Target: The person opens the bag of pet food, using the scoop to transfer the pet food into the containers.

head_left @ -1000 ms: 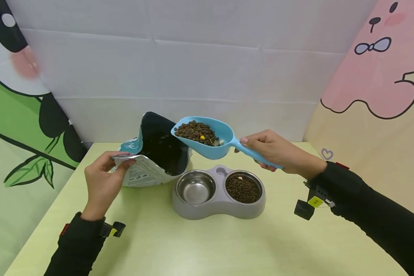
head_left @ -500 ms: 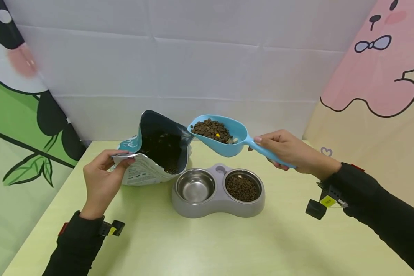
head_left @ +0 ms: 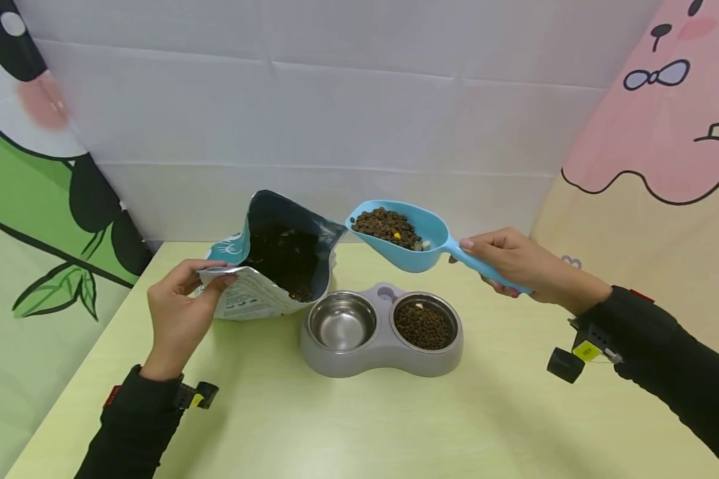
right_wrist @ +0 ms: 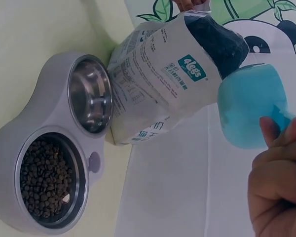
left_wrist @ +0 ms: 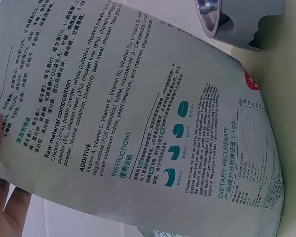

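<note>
My left hand (head_left: 182, 313) pinches the rim of a pet food bag (head_left: 257, 293) between thumb and fingers; the bag's mouth gapes, with brown kibble visible deep inside. In the left wrist view the printed back of the bag (left_wrist: 153, 123) fills most of the picture. My right hand (head_left: 515, 263) grips the handle of a light blue scoop (head_left: 416, 259) heaped with brown kibble (head_left: 383, 225), among it one yellow piece. The scoop is held in the air right of the bag's mouth, above and behind a grey double bowl (head_left: 383, 359). In the right wrist view the scoop (right_wrist: 251, 106) appears from behind.
The double bowl's left steel dish (head_left: 341, 322) shows bare metal; its right dish holds kibble (head_left: 422, 326). They stand on a pale yellow table (head_left: 347, 426), close to the bag. A white wall covering (head_left: 359, 126) rises behind, with cartoon-printed panels on both sides.
My right hand has carried the loaded scoop rightward, away from over the bag's mouth. My left hand keeps its pinch on the bag, nearly still.
</note>
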The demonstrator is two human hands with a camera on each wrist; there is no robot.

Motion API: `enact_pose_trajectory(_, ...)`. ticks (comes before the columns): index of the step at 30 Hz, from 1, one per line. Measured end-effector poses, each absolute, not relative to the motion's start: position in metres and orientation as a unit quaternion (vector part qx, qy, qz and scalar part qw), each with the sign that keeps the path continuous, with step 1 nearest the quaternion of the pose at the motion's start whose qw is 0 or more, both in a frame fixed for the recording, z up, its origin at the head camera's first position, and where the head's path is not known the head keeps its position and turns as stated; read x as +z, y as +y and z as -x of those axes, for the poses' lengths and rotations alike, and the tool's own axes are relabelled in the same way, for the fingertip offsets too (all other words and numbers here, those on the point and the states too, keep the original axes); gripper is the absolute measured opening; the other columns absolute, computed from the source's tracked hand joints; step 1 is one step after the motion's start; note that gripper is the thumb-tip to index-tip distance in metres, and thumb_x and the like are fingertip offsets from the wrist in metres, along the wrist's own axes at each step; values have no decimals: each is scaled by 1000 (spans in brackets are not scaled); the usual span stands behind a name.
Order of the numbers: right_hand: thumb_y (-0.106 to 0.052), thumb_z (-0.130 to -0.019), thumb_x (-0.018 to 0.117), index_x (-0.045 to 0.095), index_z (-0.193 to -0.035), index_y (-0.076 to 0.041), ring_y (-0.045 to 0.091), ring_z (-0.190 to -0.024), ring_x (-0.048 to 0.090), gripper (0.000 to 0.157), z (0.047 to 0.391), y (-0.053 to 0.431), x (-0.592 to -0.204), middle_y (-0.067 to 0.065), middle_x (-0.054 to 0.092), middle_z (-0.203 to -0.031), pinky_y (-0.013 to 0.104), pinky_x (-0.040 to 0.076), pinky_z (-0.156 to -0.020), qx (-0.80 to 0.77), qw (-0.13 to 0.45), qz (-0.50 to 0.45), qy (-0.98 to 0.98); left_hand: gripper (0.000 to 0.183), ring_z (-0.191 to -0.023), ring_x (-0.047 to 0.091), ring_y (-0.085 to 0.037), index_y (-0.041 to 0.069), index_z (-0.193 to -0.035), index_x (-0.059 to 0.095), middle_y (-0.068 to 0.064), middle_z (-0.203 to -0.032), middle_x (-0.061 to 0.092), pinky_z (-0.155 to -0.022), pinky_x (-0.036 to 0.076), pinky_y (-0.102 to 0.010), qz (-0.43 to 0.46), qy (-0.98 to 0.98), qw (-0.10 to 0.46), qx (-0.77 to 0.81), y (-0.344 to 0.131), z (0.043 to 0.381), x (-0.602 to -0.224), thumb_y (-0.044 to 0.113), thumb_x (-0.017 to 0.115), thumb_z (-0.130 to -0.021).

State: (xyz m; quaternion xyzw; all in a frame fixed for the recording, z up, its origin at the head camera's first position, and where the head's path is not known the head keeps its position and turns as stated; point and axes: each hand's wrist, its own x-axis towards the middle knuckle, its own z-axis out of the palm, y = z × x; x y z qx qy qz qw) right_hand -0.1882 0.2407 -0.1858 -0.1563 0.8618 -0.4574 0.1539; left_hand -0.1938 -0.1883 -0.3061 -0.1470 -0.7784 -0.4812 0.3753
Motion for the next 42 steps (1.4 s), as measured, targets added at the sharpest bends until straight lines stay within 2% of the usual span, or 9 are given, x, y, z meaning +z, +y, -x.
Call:
enact_pose_trajectory(18,-26,-98,40,60,-108,-4,18,-42,38,31,183,269,-208,7,42,-59,29,33,-33,-459,163,183,854,27,-87,57,-4,5,-94,64,-8,-90,64,-80,45,-14,152,-778,377,-479,-189,195,-305,-6,70,-70)
enact_pose_trajectory(27,-24,-98,39,61,-107,-9,19,-43,38,28,191,276,-227,7,41,-60,30,33,-32,-452,185,212,846,26,-87,57,-4,5,-93,64,-8,-89,64,-80,45,-15,148,-779,375,-481,-189,194,-303,-5,70,-70)
enact_pose_trajectory(42,-28,-96,44,61,-110,-15,16,-44,37,25,196,272,-263,7,41,-60,26,31,-34,-435,231,198,847,27,-84,57,-5,5,-93,64,-8,-88,64,-80,45,-15,150,-777,376,-483,-189,194,-308,-7,70,-69)
